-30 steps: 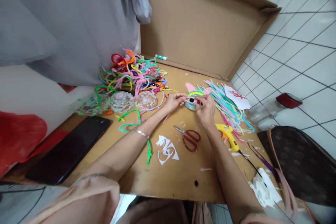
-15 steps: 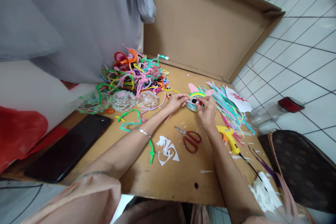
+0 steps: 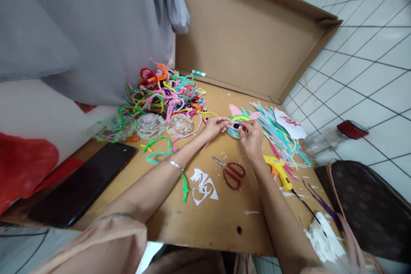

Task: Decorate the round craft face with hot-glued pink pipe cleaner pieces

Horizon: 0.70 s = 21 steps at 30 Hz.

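teal-rimmed round craft piece (image 3: 236, 130) pinched by left hand (image 3: 215, 126) and right hand (image 3: 253, 137) fingers, near tabletop (image 3: 212, 214) far edge, beside red scissors (image 3: 231, 172).

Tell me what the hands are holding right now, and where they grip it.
Both the left hand and right hand pinch a small round pipe-cleaner craft at its opposite edges.

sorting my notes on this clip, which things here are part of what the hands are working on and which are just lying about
In hand:
left hand and right hand, both pinching a small white piece with a dark eye
round green-rimmed craft piece under it

Lying about:
red scissors
yellow glue gun
tangle of pipe cleaners
black phone
white paper cutout
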Each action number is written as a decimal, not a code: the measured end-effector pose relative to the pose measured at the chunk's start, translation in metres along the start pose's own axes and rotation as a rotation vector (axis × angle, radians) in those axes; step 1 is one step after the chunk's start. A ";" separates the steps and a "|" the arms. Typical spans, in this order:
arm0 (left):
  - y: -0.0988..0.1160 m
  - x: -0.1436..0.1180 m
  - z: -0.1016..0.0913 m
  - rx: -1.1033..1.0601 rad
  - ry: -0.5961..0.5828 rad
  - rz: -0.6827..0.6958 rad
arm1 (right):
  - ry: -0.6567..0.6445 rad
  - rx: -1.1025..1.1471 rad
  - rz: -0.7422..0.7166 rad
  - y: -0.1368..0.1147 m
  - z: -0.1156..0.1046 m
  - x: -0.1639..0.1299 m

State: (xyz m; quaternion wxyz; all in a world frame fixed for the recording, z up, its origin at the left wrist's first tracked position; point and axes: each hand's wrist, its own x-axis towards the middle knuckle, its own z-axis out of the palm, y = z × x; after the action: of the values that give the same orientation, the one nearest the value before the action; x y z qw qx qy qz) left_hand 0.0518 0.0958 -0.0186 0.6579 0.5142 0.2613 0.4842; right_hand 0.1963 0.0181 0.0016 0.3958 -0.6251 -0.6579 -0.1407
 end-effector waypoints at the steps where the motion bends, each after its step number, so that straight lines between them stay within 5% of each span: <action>1: 0.000 0.000 0.000 0.000 0.002 -0.003 | -0.004 -0.002 0.002 0.000 0.000 0.000; 21: 0.003 0.000 0.001 0.020 0.028 0.038 | 0.009 0.038 0.034 -0.005 -0.009 -0.002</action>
State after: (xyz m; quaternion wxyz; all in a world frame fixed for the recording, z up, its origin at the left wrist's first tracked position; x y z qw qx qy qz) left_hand 0.0513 0.0951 -0.0161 0.6397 0.5190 0.2654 0.5009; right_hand 0.1948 0.0093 0.0075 0.4129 -0.6280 -0.6479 -0.1243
